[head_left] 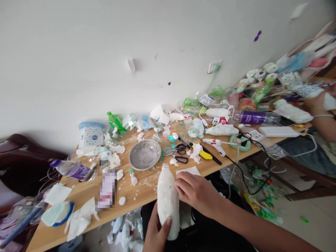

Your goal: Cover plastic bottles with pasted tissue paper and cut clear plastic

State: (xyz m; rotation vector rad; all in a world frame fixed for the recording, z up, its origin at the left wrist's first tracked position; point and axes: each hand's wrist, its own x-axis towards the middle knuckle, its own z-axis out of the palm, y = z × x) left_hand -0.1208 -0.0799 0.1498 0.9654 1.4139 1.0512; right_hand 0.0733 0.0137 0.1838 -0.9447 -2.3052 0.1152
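Right hand (195,190), fingers curled tight, touches 1 white bottle (168,201); left hand (156,232) grasps it low.

Wall (89,63): pale, diffusely lit
Chair (12,141): sunk in shadow
Pixelated slab (107,189): broken into coarse blocks
Far-right clutter (309,57): stretched — softly blurred

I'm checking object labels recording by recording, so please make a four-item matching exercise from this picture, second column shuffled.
1. white bottle nearest the camera
2. bowl
3. glue gun
4. plug

A. green, in the wall socket
B. white and orange, lying on the table
C. held in the left hand
D. round and grey

Pairs: 1-C, 2-D, 3-B, 4-A
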